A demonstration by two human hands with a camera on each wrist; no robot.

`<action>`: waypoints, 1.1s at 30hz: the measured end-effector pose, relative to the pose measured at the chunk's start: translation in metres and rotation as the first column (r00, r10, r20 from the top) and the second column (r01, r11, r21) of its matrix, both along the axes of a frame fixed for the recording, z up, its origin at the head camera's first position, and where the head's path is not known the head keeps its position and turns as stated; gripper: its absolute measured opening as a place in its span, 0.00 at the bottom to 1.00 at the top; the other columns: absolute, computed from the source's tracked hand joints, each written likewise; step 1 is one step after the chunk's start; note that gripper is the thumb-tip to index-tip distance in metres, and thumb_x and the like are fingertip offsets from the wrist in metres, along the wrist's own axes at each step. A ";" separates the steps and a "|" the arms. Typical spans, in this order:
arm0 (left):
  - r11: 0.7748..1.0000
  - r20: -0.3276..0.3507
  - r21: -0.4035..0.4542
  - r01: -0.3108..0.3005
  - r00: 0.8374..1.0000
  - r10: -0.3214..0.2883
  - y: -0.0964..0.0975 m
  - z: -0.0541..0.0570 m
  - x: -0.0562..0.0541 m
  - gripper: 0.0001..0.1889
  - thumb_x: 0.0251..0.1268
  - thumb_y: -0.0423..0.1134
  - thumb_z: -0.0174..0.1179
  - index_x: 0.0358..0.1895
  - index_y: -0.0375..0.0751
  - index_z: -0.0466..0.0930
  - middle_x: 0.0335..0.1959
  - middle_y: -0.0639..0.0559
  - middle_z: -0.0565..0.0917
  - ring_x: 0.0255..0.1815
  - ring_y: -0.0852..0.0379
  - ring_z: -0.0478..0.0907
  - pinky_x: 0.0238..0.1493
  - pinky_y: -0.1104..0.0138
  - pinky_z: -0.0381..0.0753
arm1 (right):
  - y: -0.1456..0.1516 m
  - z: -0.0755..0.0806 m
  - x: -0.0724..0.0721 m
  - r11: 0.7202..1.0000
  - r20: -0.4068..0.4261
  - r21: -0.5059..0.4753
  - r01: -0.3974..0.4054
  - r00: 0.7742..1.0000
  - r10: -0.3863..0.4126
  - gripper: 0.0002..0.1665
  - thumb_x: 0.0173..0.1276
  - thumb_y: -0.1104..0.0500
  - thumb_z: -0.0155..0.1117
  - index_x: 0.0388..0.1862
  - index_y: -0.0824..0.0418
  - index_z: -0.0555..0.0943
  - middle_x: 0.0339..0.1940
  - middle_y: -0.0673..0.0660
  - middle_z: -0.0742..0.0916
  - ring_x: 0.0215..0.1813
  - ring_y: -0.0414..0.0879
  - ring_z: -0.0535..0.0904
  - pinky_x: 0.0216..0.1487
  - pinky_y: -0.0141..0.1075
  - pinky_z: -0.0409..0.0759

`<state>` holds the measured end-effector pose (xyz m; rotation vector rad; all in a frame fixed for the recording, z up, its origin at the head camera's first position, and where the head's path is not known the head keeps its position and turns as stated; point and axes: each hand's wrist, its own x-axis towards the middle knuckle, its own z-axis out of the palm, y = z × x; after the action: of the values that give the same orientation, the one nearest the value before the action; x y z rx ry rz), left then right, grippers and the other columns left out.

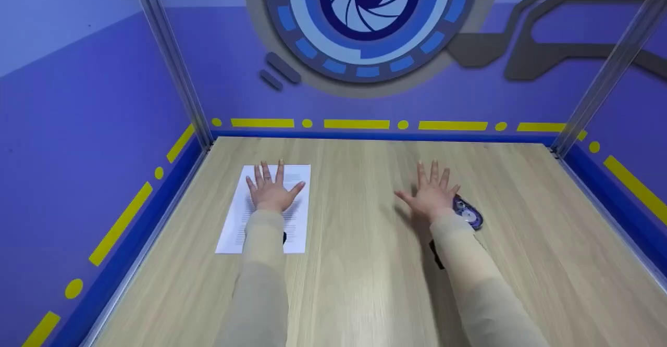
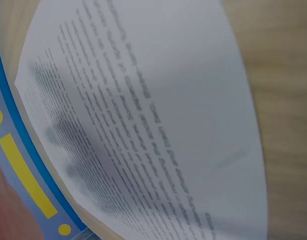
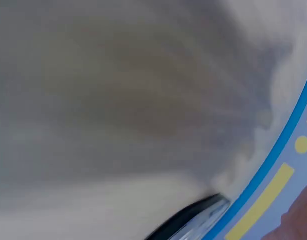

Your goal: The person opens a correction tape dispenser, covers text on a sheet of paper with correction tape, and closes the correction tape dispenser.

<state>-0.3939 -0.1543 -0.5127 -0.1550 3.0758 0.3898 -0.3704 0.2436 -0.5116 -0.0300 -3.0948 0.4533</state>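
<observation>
My left hand (image 1: 271, 195) is spread flat with the palm down over a white sheet of printed paper (image 1: 229, 240). In the left wrist view the lines of text on the paper (image 2: 203, 100) lie under the hand's shadow, with a bit of the hand (image 2: 13, 210) at the lower left. My right hand (image 1: 431, 197), fingers also spread, hovers above the table and casts a shadow on it. Just right of it lies a dark oval correction tape dispenser (image 1: 469, 214) with a pale round part, its left end hidden behind the hand. Neither hand holds anything.
The wooden table (image 1: 354, 222) is enclosed by blue-purple walls with yellow marks (image 1: 357, 124) at the back and sides. Metal posts (image 1: 180, 76) rise at both back corners. A dark strap (image 1: 436, 256) shows beneath the right sleeve.
</observation>
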 end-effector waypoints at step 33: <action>0.971 0.228 0.055 -0.231 0.950 0.213 -0.011 -0.007 0.027 0.38 0.85 0.53 0.38 0.83 0.32 0.40 0.81 0.20 0.38 0.83 0.22 0.35 0.81 0.30 0.47 | -0.180 -0.017 0.047 0.936 0.073 -0.190 -0.297 0.946 0.315 0.54 0.73 0.33 0.60 0.86 0.56 0.51 0.88 0.61 0.53 0.86 0.65 0.48 0.81 0.71 0.48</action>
<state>-0.3671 -0.1649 -0.5193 -0.5090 2.8253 0.4702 -0.3238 0.0637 -0.5282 0.4490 -3.1560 0.7576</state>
